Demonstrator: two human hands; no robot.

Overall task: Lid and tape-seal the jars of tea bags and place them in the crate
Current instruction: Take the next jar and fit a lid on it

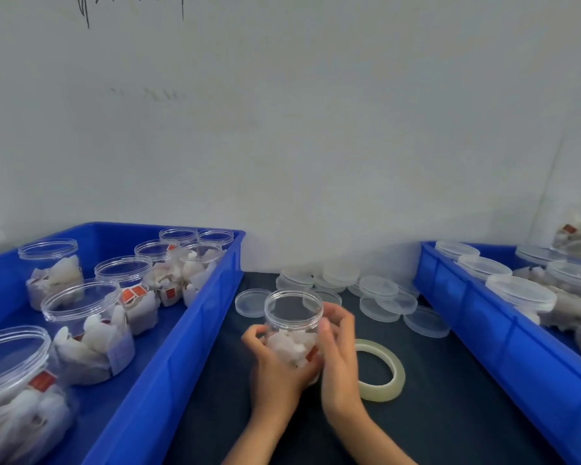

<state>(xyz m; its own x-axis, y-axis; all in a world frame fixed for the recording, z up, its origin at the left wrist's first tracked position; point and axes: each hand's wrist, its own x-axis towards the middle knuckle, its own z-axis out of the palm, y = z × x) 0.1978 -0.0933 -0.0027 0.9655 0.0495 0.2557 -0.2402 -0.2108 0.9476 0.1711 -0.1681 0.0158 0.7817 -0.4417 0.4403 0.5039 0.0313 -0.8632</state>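
Item 1: clear jar [293, 325], lower centre of the frame, upright, no lid on it, part-filled with white tea bags [291, 347]. Held above the dark table [450, 380] between both hands.

Item 2: left hand [275, 364], lower centre, fingers curled round the jar's lower left side and base, grasping it.

Item 3: right hand [337, 344], just right of the jar, fingers curled against the jar's right wall, grasping it.

Item 4: tape roll [381, 370], translucent, lying flat on the table just right of the right hand, partly hidden behind it.

Item 5: loose lids [379, 293], clear, scattered and overlapping on the table behind the jar at centre frame; one single lid [250, 303] lies just left of the jar's rim.

Item 6: left crate [168, 350], blue, left of the frame, holding several open jars [88, 330] of tea bags, none lidded; some bags show red tags.

Item 7: right crate [503, 344], blue, right edge of the frame, holding lidded jars [520, 293] lying close together, one stacked higher at the upper right.

Item 8: pale wall [282, 129], upper half of the frame, behind the table.
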